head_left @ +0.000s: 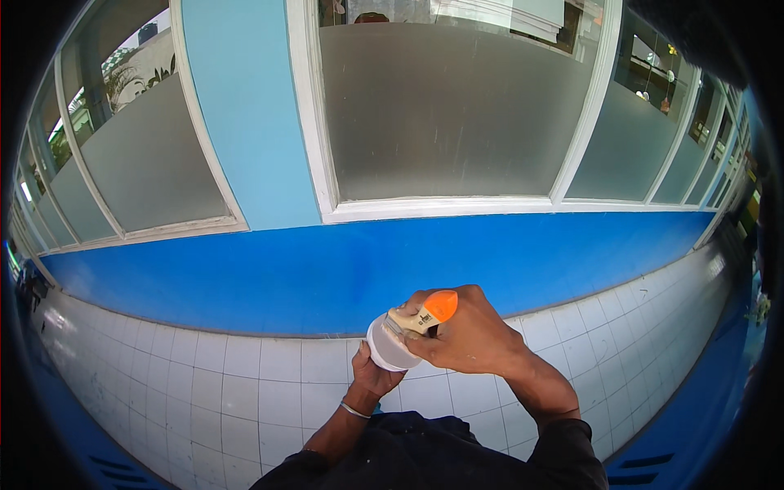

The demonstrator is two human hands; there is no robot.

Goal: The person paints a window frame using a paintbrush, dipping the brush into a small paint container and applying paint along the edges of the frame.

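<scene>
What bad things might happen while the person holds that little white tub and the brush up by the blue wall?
1. The left hand holds the white tub up from below, tipped sideways, so whatever is inside might spill onto the white tiles.
2. The right hand grips the brush with its orange-tipped handle right at the tub, so a slip could knock the tub loose.
3. Drips may land on the dark sleeves below.

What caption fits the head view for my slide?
Facing a blue-painted wall above white tiles, the right hand dips an orange-tipped brush into a small white cup held by the left hand.
</scene>
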